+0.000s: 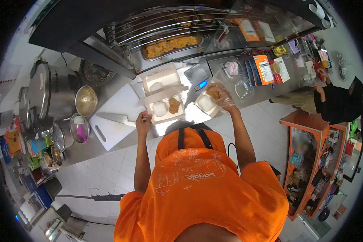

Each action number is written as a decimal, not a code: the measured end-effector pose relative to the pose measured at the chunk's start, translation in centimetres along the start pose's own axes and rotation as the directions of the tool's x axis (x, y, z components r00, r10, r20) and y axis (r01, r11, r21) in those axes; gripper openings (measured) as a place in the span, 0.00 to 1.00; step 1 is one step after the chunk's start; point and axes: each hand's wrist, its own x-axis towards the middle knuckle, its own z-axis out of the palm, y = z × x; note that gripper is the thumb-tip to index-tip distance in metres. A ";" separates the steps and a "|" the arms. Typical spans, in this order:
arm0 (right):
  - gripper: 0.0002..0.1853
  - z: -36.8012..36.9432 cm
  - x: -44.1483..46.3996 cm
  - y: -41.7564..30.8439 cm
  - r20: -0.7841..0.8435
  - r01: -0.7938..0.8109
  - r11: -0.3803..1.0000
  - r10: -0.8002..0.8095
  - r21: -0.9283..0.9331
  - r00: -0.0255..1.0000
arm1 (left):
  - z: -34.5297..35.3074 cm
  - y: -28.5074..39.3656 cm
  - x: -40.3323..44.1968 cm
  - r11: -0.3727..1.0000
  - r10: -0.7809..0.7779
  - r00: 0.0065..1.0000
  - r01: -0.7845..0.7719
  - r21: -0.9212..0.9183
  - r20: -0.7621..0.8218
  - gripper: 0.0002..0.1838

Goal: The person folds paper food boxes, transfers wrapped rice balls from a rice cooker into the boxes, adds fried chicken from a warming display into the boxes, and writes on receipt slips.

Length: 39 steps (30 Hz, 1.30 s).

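My right hand [226, 100], in a clear plastic glove, is closed around golden-brown fried food [214, 91] in an open takeaway box [201, 109]. A white rounded mound of rice [206, 103] sits beside that food. My left hand [144, 122] is bare, its fingers curled at the left edge of a second open takeaway box [165, 119]; whether it pinches anything is unclear. White rice [160, 109] and a fried piece [174, 105] lie in this second box. Behind it stands another open box [160, 76] with a white mound inside.
A knife [116, 118] lies on the white cutting board [111, 133] to my left. A digital scale [197, 76] stands behind the boxes. Beyond is a display case with a tray of fried food [171, 46]. At far right is another person [334, 99].
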 end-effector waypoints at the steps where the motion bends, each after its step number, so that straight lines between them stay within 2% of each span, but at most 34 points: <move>1: 0.19 -1.6 0.9 -2.4 0.052 0.117 0.980 -0.110 -0.162 0.993 | 0.1 0.2 -0.3 0.999 0.035 0.999 -0.035 0.004 -0.018 0.15; 2: 0.18 -2.7 1.8 -3.7 0.121 0.243 0.919 -0.215 -0.312 0.969 | 0.0 0.7 -0.6 0.997 0.072 0.997 -0.072 0.006 -0.040 0.14; 3: 0.15 -4.0 1.3 -1.4 -0.013 0.083 0.995 -0.084 -0.051 0.996 | 0.0 1.3 -1.0 0.994 0.109 0.992 -0.108 0.006 -0.068 0.14; 4: 0.12 -5.2 0.8 0.9 -0.096 -0.055 0.972 0.079 0.230 0.992 | -0.2 1.9 -1.9 0.994 0.104 0.988 -0.107 -0.015 -0.110 0.13; 6: 0.12 -8.5 2.3 -6.4 -0.225 -0.112 0.993 0.114 0.020 0.968 | -1.2 2.4 -4.4 0.992 0.090 0.971 -0.106 -0.063 -0.221 0.12; 9: 0.09 -3.1 5.5 -14.0 0.163 -0.007 0.953 -0.044 0.301 0.986 | -2.6 0.5 -8.3 0.975 0.028 0.942 -0.100 -0.200 -0.335 0.10; 10: 0.09 0.1 6.9 -18.7 0.392 -0.062 0.963 -0.048 0.262 0.919 | -3.3 -0.1 -9.5 0.976 -0.022 0.938 -0.054 -0.209 -0.345 0.11; 11: 0.09 3.7 7.8 -23.0 0.590 -0.097 0.976 -0.038 0.196 0.807 | -3.7 -0.7 -10.4 0.974 -0.067 0.937 -0.013 -0.224 -0.343 0.11; 12: 0.10 8.2 8.1 -25.1 0.617 -0.091 0.954 -0.111 0.286 0.779 | -4.0 -1.5 -11.0 0.979 -0.101 0.922 0.026 -0.201 -0.374 0.11; 13: 0.10 12.6 8.4 -27.1 0.640 -0.094 0.923 -0.183 0.373 0.746 | -4.5 -2.8 -11.4 0.966 -0.114 0.929 0.020 -0.258 -0.352 0.13; 14: 0.12 16.6 9.8 -28.9 0.585 0.072 0.897 -0.344 0.437 0.735 | -5.1 -3.7 -11.6 0.958 -0.142 0.923 0.038 -0.284 -0.357 0.13; 16: 0.15 25.9 12.7 -30.7 0.561 0.111 0.919 -0.323 0.377 0.763 | -6.9 -4.8 -12.0 0.947 -0.194 0.909 0.076 -0.312 -0.368 0.14; 18: 0.14 34.4 18.0 -31.5 0.407 0.274 0.897 -0.407 0.347 0.817 | -9.2 -5.6 -12.9 0.938 -0.217 0.897 0.082 -0.337 -0.386 0.13; 20: 0.20 40.5 24.8 -33.1 0.325 0.383 0.921 -0.342 -0.068 0.882 | -11.9 -7.5 -14.1 0.929 -0.227 0.879 0.066 -0.364 -0.420 0.13; 22: 0.29 44.9 30.1 -33.2 0.322 0.299 0.888 -0.186 -0.349 0.928 | -14.9 -9.2 -15.1 0.912 -0.281 0.846 0.089 -0.401 -0.453 0.13; 25: 0.36 50.2 34.1 -32.2 0.313 0.161 0.845 0.008 -0.510 0.950 | -18.2 -11.0 -18.1 0.888 -0.379 0.773 0.151 -0.434 -0.508 0.12; 26: 0.43 51.0 35.5 -32.1 0.377 0.077 0.871 0.129 -0.486 0.917 | -19.3 -11.6 -18.8 0.885 -0.402 0.752 0.174 -0.431 -0.523 0.11; 28: 0.45 53.9 36.3 -28.5 0.353 0.067 0.932 0.068 -0.355 0.933 | -21.1 -13.0 -19.3 0.876 -0.438 0.726 0.213 -0.432 -0.530 0.12; 30: 0.48 56.6 36.9 -25.9 0.255 0.176 0.944 -0.103 -0.279 0.961 | -22.2 -13.0 -20.4 0.868 -0.467 0.720 0.262 -0.422 -0.514 0.14; 31: 0.49 52.2 35.2 -30.3 0.316 0.145 0.983 -0.103 -0.112 0.943 | -22.4 -13.2 -20.3 0.865 -0.473 0.734 0.283 -0.414 -0.486 0.14; 33: 0.54 45.8 30.7 -35.4 0.450 -0.117 0.993 0.099 0.011 0.887 | -22.9 -13.5 -19.2 0.861 -0.478 0.762 0.308 -0.404 -0.438 0.14; 34: 0.55 42.6 27.8 -36.7 0.465 -0.154 0.984 0.096 0.086 0.880 | -22.9 -13.5 -18.2 0.870 -0.464 0.795 0.325 -0.371 -0.391 0.13; 36: 0.57 38.8 20.4 -36.3 0.399 -0.082 0.982 0.006 0.173 0.917 | -22.6 -13.3 -16.3 0.886 -0.437 0.843 0.343 -0.313 -0.314 0.13; 39: 0.56 28.9 9.2 -35.9 0.543 -0.314 0.882 0.082 0.351 0.836 | -21.3 -13.8 -14.0 0.910 -0.378 0.906 0.325 -0.258 -0.191 0.15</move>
